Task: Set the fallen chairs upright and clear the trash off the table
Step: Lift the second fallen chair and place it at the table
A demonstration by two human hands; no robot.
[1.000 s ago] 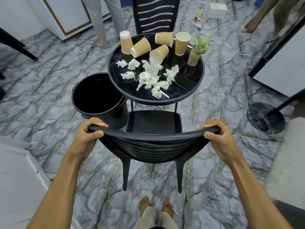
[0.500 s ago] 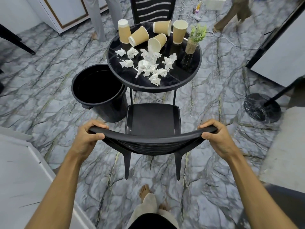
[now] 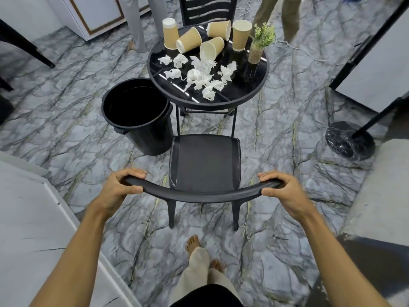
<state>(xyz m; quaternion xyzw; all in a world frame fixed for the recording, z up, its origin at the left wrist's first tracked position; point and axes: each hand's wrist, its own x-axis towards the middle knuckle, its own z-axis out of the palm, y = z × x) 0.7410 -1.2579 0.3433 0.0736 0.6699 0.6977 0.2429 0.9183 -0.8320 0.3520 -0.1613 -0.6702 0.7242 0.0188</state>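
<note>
A black chair stands upright in front of me, its seat facing the round black table. My left hand grips the left end of its curved backrest and my right hand grips the right end. On the table lie several crumpled white tissues and several tan paper cups, some upright and some tipped over. A second black chair stands upright behind the table.
An open black trash bin stands on the floor left of the table. A small potted plant sits on the table's right side. A round black stand base is at the right. Two people's legs stand beyond the table. My bare feet are below the chair.
The chair has been drawn back toward me, away from the table, so its seat is clear of the table top. Both hands keep their grip on the backrest.
</note>
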